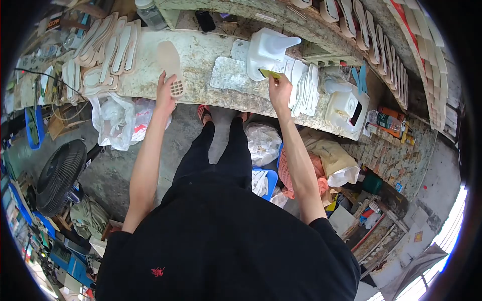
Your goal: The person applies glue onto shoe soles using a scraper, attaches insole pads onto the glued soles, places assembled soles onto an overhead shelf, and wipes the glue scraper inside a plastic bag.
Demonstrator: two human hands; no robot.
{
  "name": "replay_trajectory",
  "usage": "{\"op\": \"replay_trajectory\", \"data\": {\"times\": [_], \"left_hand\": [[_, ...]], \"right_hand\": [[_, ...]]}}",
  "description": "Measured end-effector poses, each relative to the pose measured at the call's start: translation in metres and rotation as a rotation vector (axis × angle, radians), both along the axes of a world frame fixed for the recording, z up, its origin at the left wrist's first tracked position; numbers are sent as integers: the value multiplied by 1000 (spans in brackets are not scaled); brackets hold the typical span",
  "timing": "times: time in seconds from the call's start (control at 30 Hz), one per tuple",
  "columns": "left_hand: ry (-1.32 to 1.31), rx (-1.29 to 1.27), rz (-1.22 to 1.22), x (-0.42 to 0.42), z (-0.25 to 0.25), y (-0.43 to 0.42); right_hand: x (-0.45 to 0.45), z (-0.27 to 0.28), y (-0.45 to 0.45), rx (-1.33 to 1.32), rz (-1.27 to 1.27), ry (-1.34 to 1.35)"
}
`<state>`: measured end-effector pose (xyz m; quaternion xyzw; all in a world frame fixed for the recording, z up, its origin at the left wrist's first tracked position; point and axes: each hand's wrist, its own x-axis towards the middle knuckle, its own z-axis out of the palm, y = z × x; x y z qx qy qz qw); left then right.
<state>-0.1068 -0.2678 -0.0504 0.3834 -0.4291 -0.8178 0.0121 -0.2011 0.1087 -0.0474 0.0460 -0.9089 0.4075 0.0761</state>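
Observation:
My left hand point(164, 94) is closed on a beige shoe insole point(169, 56), gripping it near the end with a dark grid pattern. The insole is held over the worktable point(201, 47). In my right hand point(280, 92) is a flat yellow-green scraper point(269, 73), pinched between the fingers at the near edge of a cut-open white plastic jug point(265, 49). Whether the scraper touches the jug, I cannot tell. White insole-shaped pieces point(305, 90) lie fanned out just right of that hand. A whitish, stained slab point(228, 72) lies left of the jug.
Stacks of beige insoles point(120, 45) cover the table's left end. A second white jug point(345, 103) stands at the right. Insoles line a rack point(374, 37) at upper right. Plastic bags point(114, 120) hang off the front edge. A black fan point(61, 175) stands lower left.

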Motion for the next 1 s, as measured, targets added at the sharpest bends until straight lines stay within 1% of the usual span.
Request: {"op": "replay_trajectory", "data": {"times": [0.03,0.1,0.13,0.17,0.2,0.23,0.27,0.3,0.37,0.4,0.47,0.5,0.53,0.57,0.6,0.63,0.7,0.73,0.77,0.83,0.87,0.93,1.0], "left_hand": [[-1,-4,-10,11,4,-1],[152,658,88,29,9,-13],[151,731,155,32,35,-4],[150,804,223,34,62,6],[151,936,236,41,68,4],[249,1126,195,45,84,9],[352,1316,151,47,100,17],[381,1427,128,49,110,22],[447,1538,96,53,117,30],[436,1621,118,54,122,33],[488,1799,97,53,126,41],[489,1775,104,53,130,43],[495,1810,83,53,134,47],[506,1840,59,50,138,48],[550,1780,33,50,141,50],[555,1751,22,50,143,51],[558,1722,3,50,145,47],[552,1655,-7,51,146,47],[551,1592,-17,51,146,49],[477,1532,28,53,149,43],[480,1501,42,54,150,42],[541,1496,-26,55,147,40],[562,1397,-88,57,150,35]], "right_hand": [[1,-2,0,-4,-10,-1],[2,-4,-3,-14,4,-139],[3,-6,-5,-76,-41,-93],[2,-9,-6,-82,-44,-91],[2,-15,-5,-49,-49,-47],[3,-14,-7,-15,-56,-5],[5,-12,-6,34,-36,-96],[5,-6,-9,34,-37,-91],[3,2,-14,-105,-85,-1],[2,-1,-12,-56,-78,22],[3,-12,-9,11,15,-55],[3,-20,-6,-75,42,-47],[4,-21,-4,-9,4,-7],[6,-5,-13,-84,-76,-37],[5,-14,-10,-30,-92,13],[7,-10,-13,-87,-96,-12],[8,-7,-14,23,-16,-60],[8,-8,-15,-51,-67,-61],[5,-10,-17,-48,-67,-57],[6,-14,-12,-14,-101,54],[6,-24,-6,96,-24,58],[7,-25,-5,18,-62,-28],[8,-12,-14,-87,-140,50]]}}
